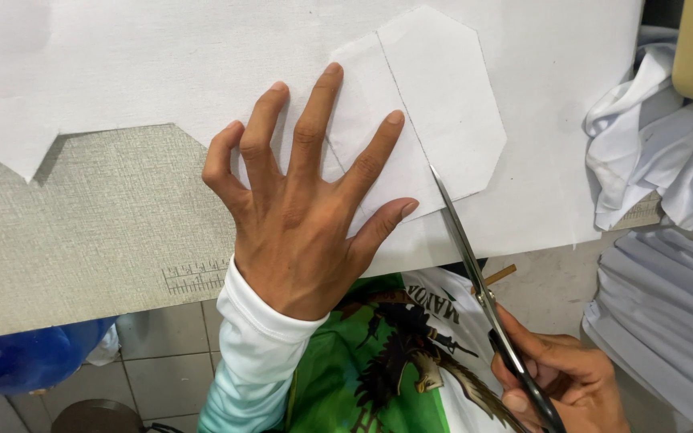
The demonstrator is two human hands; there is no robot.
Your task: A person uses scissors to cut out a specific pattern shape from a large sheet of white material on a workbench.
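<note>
White cloth (pixel 162 64), one sheet, laid flat over a grey textured surface (pixel 98 232) and hanging slightly past its near edge. On the cloth, an eight-sided paper pattern (pixel 451 96), also white, with a pencilled line running down it. Left hand (pixel 298 200): palm down, fingers (pixel 314 112) spread wide across the pattern's left half and the cloth beside it, apparently to pin both layers so neither creeps under the blades. Right hand (pixel 563 377): low at the near right, off the surface, fingers closed through the dark handles of a pair of scissors (pixel 475 265); the blades look nearly closed, tip lying at the pattern's lower edge just beside the left thumb. Blades enter from the cloth's near edge, the shortest way in from open air. Edges: the cloth's left portion already shows a notched, angled cut outline against the bare surface. A printed ruler strip (pixel 194 277) marks the surface's near edge. Room: bare surface to the left, uncut cloth above and to the right of the pattern; crowded on the right by a heap of white garments (pixel 651 152) and folded pale fabric (pixel 667 313). Below, tiled floor (pixel 162 361) and a blue bag (pixel 18 353).
</note>
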